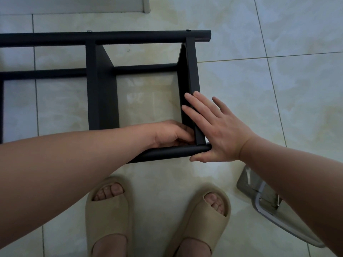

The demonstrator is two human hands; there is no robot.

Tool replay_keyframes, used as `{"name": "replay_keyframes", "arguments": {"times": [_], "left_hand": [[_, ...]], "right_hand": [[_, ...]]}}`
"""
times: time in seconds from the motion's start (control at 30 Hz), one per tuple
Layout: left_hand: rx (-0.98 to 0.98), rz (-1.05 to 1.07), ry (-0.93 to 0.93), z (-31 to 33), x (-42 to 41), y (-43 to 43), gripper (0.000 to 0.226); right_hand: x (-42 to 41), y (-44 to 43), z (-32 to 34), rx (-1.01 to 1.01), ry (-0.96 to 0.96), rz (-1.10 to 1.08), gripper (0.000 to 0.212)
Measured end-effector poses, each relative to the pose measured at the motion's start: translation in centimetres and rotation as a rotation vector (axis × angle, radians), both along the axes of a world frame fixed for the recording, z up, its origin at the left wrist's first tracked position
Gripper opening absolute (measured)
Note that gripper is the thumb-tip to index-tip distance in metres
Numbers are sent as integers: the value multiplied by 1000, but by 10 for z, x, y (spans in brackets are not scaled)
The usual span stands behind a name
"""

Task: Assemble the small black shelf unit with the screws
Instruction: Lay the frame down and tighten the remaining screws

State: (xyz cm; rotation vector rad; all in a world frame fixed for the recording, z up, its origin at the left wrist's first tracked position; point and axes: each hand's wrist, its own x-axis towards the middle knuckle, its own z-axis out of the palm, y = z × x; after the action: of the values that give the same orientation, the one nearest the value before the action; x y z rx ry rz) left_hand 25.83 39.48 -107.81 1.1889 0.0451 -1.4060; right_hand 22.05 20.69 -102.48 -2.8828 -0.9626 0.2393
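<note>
Corner where end panel (193, 80) meets near tube (167, 153) (axis left-right) sits at left hand (172, 134), fingers curled, can't tell on what; right hand (219, 134), fingers straight, braces the panel's outer face.

Two hands (172, 135) (220, 130), two slippers (109, 214) (200, 225), one shelf (103, 89)

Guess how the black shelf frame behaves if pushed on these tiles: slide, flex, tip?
Shelf frame probably slides; the floor tiles look glossy. Likely stiff at the far tube, where screw heads show. Tipping seems unlikely: wide, low footprint.
</note>
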Motion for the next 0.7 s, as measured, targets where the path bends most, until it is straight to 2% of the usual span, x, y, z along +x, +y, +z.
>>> {"name": "replay_keyframes", "arguments": {"times": [0.13,0.27,0.43,0.7], "left_hand": [[-29,9,43,3,0,-1,21],[23,-39,-15,4,-1,-3,21],[19,-28,-52,0,0,0,8],[-72,8,53,2,0,-1,14]], "right_hand": [[0,0,1,-2,-6,2,116],[0,1,0,-17,-13,4,116],[1,1,0,-15,-4,5,116],[1,1,0,-16,12,0,116]]}}
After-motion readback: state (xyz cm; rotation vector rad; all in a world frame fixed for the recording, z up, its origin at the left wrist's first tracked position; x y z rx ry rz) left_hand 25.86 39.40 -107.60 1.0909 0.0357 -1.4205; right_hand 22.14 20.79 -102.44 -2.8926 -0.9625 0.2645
